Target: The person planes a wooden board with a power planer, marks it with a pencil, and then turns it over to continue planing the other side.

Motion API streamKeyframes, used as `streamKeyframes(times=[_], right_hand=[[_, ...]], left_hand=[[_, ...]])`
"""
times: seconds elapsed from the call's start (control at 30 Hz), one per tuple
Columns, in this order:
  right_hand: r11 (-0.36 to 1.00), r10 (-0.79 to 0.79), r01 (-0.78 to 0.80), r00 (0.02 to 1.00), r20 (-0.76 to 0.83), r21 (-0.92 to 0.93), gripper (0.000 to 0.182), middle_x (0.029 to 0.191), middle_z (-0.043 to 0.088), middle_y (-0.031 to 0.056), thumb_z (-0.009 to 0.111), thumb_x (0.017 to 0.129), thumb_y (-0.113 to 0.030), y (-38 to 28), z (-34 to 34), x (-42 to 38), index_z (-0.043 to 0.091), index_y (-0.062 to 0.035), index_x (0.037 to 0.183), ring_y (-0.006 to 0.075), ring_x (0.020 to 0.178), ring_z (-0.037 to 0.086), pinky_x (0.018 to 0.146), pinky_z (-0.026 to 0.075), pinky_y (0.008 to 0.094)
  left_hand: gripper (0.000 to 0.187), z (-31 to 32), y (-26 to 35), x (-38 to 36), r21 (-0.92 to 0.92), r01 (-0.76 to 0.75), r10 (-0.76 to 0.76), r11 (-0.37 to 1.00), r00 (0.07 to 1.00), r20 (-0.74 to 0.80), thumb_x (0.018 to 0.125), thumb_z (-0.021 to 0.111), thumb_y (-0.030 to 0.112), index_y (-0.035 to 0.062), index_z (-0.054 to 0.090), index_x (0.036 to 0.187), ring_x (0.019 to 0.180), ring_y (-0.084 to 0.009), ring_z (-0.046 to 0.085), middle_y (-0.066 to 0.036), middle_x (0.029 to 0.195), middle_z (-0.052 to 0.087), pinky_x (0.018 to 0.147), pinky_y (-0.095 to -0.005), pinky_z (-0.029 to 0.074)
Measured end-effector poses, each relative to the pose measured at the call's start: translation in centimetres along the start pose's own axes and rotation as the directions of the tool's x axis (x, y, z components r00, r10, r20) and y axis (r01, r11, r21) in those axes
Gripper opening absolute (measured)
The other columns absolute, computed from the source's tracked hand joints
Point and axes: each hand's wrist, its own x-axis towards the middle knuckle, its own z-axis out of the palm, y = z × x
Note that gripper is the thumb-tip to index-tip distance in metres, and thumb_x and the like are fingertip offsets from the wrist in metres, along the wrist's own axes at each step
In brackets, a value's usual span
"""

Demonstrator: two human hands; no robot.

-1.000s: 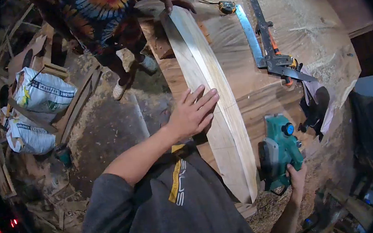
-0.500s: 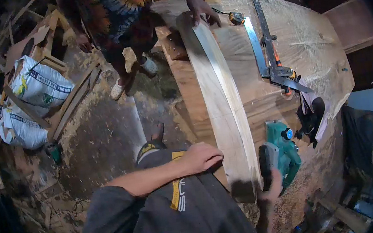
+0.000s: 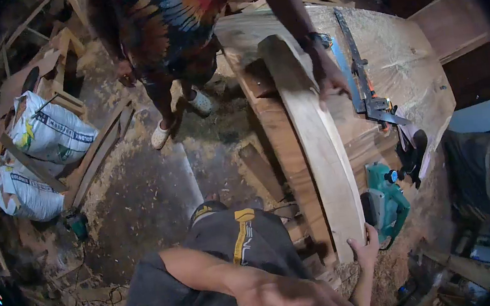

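Two hands of the wearer are apart, the right hand [image 3: 366,251] grasping the near end of the board [image 3: 319,144] along the table's [image 3: 394,57] edge, the left hand's [image 3: 286,302] grip unclear, floor [image 3: 134,190] stretching toward two sacks [image 3: 58,132], contents hidden.

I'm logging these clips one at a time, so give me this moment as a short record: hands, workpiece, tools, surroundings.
Left hand: left hand low before the wearer's torso, apart from the workpiece; contents unclear
Right hand: right hand at the near end of the wooden beam; firmness of grip unclear
Workpiece: long, slightly curved beam on the worktop
Power tool: green planer, right of the beam
Other tool: dark metal bar, beyond the planer
Co-worker: co-worker's hand by the beam's far part; contact unclear
Floor: white sacks at left
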Motion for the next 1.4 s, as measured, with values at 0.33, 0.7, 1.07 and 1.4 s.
streamKeyframes(times=[0.33,0.7,1.07,1.4], right_hand=[[0.986,0.162,-0.164,0.977,0.140,0.004,0.083,0.133,0.056,0.0159,0.082,0.065,-0.011,-3.2,-0.6,0.4,0.046,0.0020,0.139,0.0260,0.121,0.054,0.104,0.041,0.0368],[0.974,0.039,-0.122,0.921,0.386,0.192,0.103,0.143,0.048,0.0175,0.087,0.062,-0.018,-2.2,-0.6,5.1,0.033,0.0017,0.147,0.0268,0.132,0.046,0.110,0.035,0.0356],[0.950,-0.221,0.215,0.975,-0.001,-0.225,0.102,0.128,0.052,0.0225,0.088,0.056,-0.029,-5.3,-0.8,0.6,0.040,-0.0011,0.143,0.0392,0.121,0.049,0.103,0.038,0.0449],[0.932,-0.050,0.009,0.993,-0.105,-0.362,0.096,0.132,0.044,0.0179,0.086,0.059,-0.038,-4.2,1.9,-1.0,0.044,-0.0076,0.139,0.0366,0.125,0.040,0.104,0.028,0.0537]], left_hand=[[0.031,2.5,7.9,-4.4,0.393,0.082,0.000,0.916,0.979,-0.203,0.098,0.056,0.025,-0.0013,0.065,0.111,0.090,-0.0272,0.064,-0.012,0.101,0.066,0.075,-0.0379,0.051],[0.016,1.0,10.8,-11.0,0.415,0.910,-0.373,0.012,0.389,-0.842,0.088,0.073,0.019,0.0035,0.068,0.090,0.075,-0.0150,0.063,-0.006,0.081,0.067,0.069,-0.0287,0.049],[0.018,-5.7,4.2,-4.8,0.300,0.928,-0.030,-0.222,0.301,-0.953,0.089,0.070,0.017,0.0004,0.068,0.095,0.080,-0.0094,0.063,-0.005,0.083,0.070,0.072,-0.0269,0.049],[0.037,-21.9,11.0,-0.8,0.396,0.867,0.301,-0.303,0.481,-0.823,0.105,0.043,0.027,-0.0013,0.064,0.094,0.072,-0.0098,0.056,-0.004,0.079,0.063,0.066,-0.0260,0.044]])
